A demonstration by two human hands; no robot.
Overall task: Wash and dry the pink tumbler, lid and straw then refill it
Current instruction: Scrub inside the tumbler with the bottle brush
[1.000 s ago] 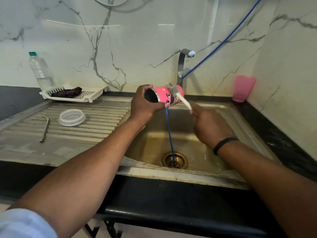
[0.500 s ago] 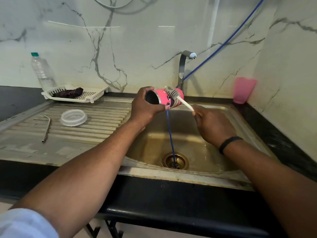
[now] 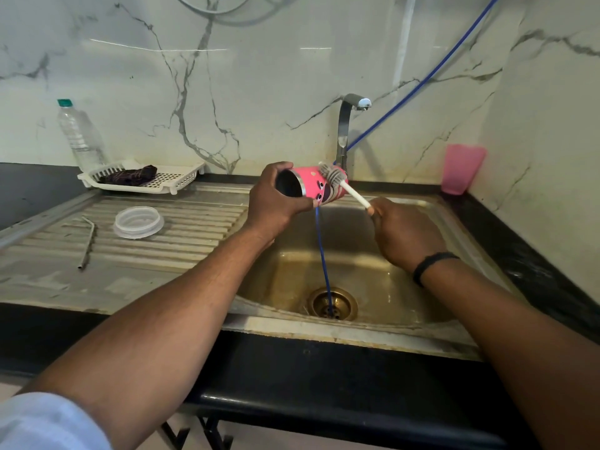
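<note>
Over the sink basin (image 3: 354, 264) my left hand (image 3: 276, 203) grips the pink tumbler (image 3: 316, 186) on its side, my right hand (image 3: 406, 235) curls round the brush (image 3: 337, 181) pressed against it, while lid (image 3: 138, 221) and straw (image 3: 88, 243) lie apart on the drainboard (image 3: 181, 235) left of the basin.

Materials and finishes at the sink station

Sink basin (image 3: 373, 271): dull, stained metal, ribbed drainboard at 9 o'clock. Tumbler (image 3: 316, 186): glossy pink, metal rim. Lid (image 3: 138, 221): translucent plastic. Straw (image 3: 88, 243): metal. Wall (image 3: 259, 76): polished marble look. Rack (image 3: 175, 181): white plastic holding dark cloth (image 3: 130, 175).
</note>
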